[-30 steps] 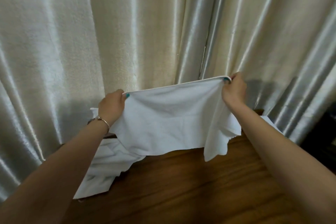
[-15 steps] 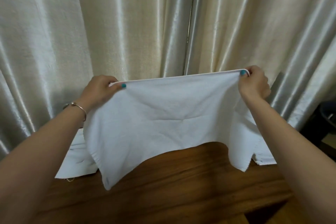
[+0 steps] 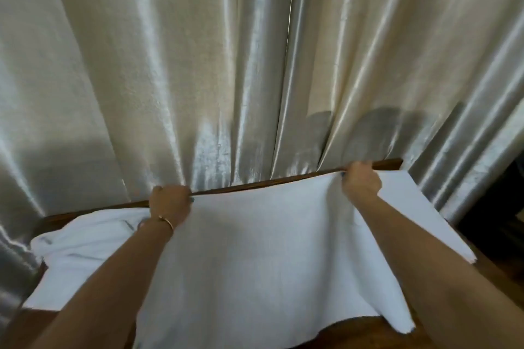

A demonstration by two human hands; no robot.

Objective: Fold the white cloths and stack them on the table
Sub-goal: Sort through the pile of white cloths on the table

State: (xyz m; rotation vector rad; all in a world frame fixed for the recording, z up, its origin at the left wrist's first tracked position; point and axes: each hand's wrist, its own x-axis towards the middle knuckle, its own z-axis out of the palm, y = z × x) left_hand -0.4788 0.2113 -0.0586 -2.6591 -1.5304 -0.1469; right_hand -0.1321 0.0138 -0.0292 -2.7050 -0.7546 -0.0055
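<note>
Nearest the camera, a strip of dark brown wooden table [image 3: 354, 330] shows below the hanging lower edge of a large white rectangular cloth [image 3: 269, 249]. The cloth's lower right corner [image 3: 405, 327] is frayed and overhangs this bare wood. Both forearms reach forward over the cloth.

The cloth is spread wide between the hands, covering most of the table's visible surface. The left hand [image 3: 170, 202], with a thin gold bangle [image 3: 167, 221] at the wrist, has its fingers curled round the cloth's far left corner. The right hand [image 3: 361, 181] pinches the far right corner in the same way. The top edge runs taut between them, just in front of the table's far rim [image 3: 255, 185].

To the left lies a crumpled heap of white cloths [image 3: 85, 249], reaching the left table edge. A flat white cloth [image 3: 419, 207] lies to the right, beyond the right forearm.

Behind the far rim hang shiny cream pleated curtains [image 3: 198, 65], close against the table. No legible writing or labels are visible
</note>
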